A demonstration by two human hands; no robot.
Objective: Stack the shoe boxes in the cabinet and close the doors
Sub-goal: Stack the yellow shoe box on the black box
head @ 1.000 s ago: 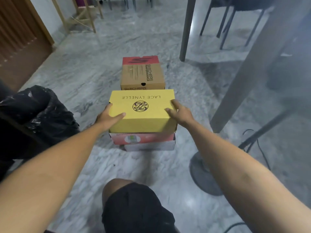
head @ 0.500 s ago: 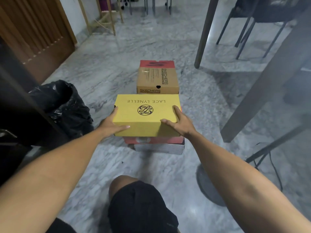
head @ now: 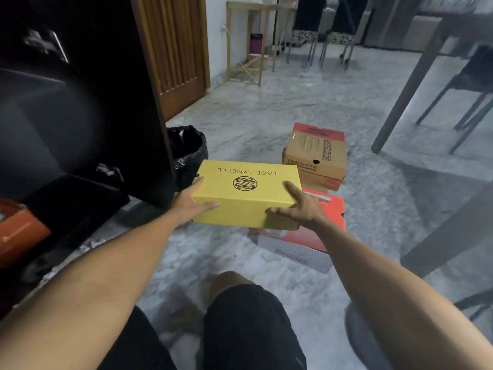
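The person wears black shorts [head: 248,329] with one knee [head: 229,280] bare, and both forearms are sleeveless.

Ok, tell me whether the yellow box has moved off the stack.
Yes. The yellow box has shifted left off the red box, towards the cabinet.

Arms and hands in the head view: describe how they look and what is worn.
Both forearms are bare to the frame edge, no sleeves showing. The left hand and right hand wear no gloves; no watch, ring or band is visible. Black shorts cover the thighs.
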